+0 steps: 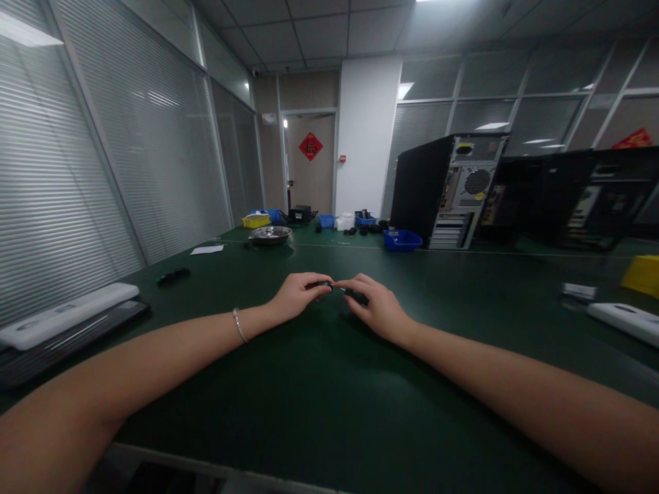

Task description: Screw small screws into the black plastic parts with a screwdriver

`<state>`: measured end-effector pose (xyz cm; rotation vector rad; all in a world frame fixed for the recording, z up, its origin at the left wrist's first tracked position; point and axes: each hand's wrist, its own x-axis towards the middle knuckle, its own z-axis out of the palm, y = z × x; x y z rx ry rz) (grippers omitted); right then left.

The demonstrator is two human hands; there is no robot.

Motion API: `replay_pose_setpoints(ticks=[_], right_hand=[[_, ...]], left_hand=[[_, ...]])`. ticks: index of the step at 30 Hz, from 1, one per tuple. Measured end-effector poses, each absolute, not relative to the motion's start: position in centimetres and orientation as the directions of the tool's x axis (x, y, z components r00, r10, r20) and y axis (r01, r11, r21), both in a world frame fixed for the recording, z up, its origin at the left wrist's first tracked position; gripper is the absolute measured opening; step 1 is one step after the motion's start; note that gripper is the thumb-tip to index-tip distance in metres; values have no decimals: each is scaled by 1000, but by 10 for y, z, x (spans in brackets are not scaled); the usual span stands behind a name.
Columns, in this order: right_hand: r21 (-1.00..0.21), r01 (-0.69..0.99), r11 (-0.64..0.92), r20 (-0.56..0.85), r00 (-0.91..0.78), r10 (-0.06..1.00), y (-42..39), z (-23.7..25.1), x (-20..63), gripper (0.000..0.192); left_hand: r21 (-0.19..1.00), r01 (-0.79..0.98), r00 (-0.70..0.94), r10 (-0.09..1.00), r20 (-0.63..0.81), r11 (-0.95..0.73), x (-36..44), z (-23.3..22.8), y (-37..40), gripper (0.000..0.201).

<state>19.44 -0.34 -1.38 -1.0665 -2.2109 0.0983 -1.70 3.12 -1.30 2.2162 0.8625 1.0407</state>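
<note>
Near the middle of the green table (pixel 319 398), my left hand (pixel 296 296) pinches a small dark piece (pixel 328 285) between thumb and fingers. Its exact kind is too small to make out. My right hand (pixel 378 307) is closed round the dark handle of a small screwdriver (pixel 356 296). The thin metal shaft points left toward the dark piece, and the right index finger stretches forward above it. The two hands nearly meet at the fingertips. Whether the screwdriver's tip touches the piece, I cannot tell.
At the left lie a dark tool (pixel 174 276), white paper (pixel 206 250) and a long white device (pixel 72 314). A metal bowl (pixel 270 235) and blue bins stand farther back. A black computer tower (pixel 422 189) rises at the back right, beside a blue tray (pixel 402 240).
</note>
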Motion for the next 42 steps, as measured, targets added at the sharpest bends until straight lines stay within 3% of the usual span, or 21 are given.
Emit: replay_pose_setpoints(ticks=[20,28,35,42], right_hand=[[-363,607,706,572,-453,684,-3,-14,193,32],[-397,603,692,568,-431,701,-6,-12,193,28],[-406,621,670,567,-405,718,-8,-10,193,28],[-419,543,728,538,-497,681,-8,-8,192,24]], left_hand=[[849,163,492,787,372,-503,-15,-14,34,30],[832,196,522,773,359,-519,-15,-10,30,30],[741,234,499,732,463,-629,-17,-10,33,21],[934,-106,572,747,339,-342,-10,-19,34,35]])
